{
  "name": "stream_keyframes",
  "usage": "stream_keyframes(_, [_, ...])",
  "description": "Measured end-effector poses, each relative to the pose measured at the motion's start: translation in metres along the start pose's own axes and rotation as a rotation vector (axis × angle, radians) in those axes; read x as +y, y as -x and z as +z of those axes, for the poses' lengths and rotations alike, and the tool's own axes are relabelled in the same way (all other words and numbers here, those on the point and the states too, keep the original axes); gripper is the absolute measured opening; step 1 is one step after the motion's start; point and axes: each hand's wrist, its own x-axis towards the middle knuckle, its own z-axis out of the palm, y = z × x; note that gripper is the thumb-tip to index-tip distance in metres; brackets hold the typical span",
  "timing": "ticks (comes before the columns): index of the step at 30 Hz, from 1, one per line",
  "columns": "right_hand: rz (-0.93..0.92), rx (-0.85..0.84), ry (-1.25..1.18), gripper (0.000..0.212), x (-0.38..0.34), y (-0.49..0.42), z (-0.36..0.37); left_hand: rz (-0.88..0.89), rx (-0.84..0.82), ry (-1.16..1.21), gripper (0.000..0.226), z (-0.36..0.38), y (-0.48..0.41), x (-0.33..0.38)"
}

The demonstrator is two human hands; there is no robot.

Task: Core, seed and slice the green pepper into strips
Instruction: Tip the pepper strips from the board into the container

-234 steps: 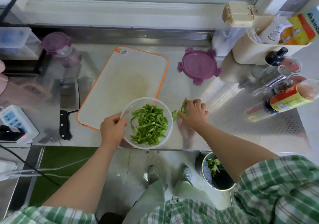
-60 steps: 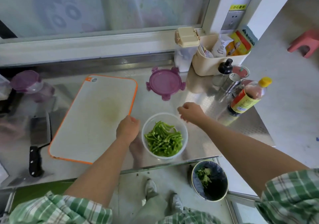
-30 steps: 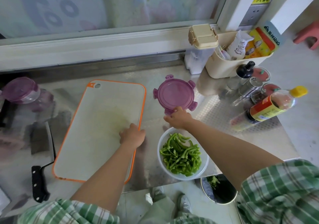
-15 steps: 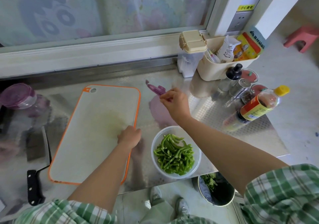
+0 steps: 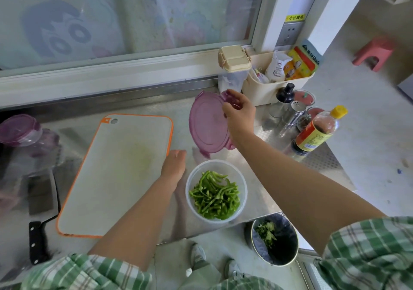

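Green pepper strips [image 5: 214, 195] fill a clear round bowl [image 5: 242, 202] near the front edge of the steel counter. My right hand [image 5: 239, 110] pinches the far rim of a purple round lid [image 5: 206, 123] and holds it tilted above the counter, just behind the bowl. My left hand [image 5: 174, 163] rests flat on the counter between the bowl and the white, orange-rimmed cutting board [image 5: 111, 173], fingers straight. The board is bare apart from a faint green stain.
A cleaver [image 5: 41, 213] lies left of the board. A purple-lidded container [image 5: 19, 131] stands at the far left. Sauce bottle [image 5: 316, 131], shakers [image 5: 292, 113] and a beige caddy [image 5: 268, 88] crowd the back right. A bin [image 5: 276, 242] with pepper scraps sits below the counter edge.
My right hand took the purple lid off the counter and lifted it, tilted, behind the bowl. My left hand let go of the bowl and settled beside the board.
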Motion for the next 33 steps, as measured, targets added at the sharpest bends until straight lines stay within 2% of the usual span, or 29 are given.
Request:
stream_keyframes(3, [0.242, 0.024, -0.217, 0.032, -0.001, 0.004, -0.01, -0.09, -0.014, 0.373, 0.027, 0.001, 0.012, 0.016])
stream_keyframes(5, [0.361, 0.063, -0.217, 0.028, 0.009, 0.011, -0.024, -0.147, -0.021, 0.543, 0.023, 0.001, 0.022, 0.017])
stream_keyframes(6, [0.405, 0.079, -0.172, 0.027, 0.016, 0.015, -0.033, -0.152, -0.006, 0.548, 0.022, 0.003, 0.024, 0.013])
stream_keyframes(10, [0.509, -0.005, 0.156, 0.008, 0.05, 0.034, -0.071, -0.057, 0.069, 0.298, 0.019, 0.007, 0.029, -0.015])
stream_keyframes(13, [0.524, -0.158, 0.404, 0.023, 0.074, 0.046, -0.094, -0.036, 0.085, 0.11, 0.034, 0.008, 0.037, -0.035])
stream_keyframes(15, [0.559, -0.229, 0.452, 0.033, 0.083, 0.054, -0.102, -0.034, 0.097, -0.071, 0.043, 0.009, 0.045, -0.043])
stream_keyframes(20, [0.55, -0.342, 0.591, 0.041, 0.098, 0.066, -0.108, -0.06, 0.118, -0.267, 0.038, 0.011, 0.062, -0.053])
stream_keyframes(23, [0.518, -0.386, 0.619, 0.032, 0.096, 0.069, -0.11, -0.106, 0.066, -0.181, 0.034, 0.014, 0.068, -0.053])
stream_keyframes(26, [0.498, -0.39, 0.596, 0.03, 0.094, 0.072, -0.111, -0.1, 0.086, -0.101, 0.03, 0.016, 0.072, -0.054])
stream_keyframes(31, [0.603, -0.464, 0.512, 0.029, 0.091, 0.074, -0.119, -0.078, 0.142, -0.219, 0.042, 0.02, 0.075, -0.051])
stream_keyframes(33, [0.629, -0.486, 0.495, 0.03, 0.091, 0.072, -0.123, -0.055, 0.214, -0.33, 0.051, 0.023, 0.075, -0.045])
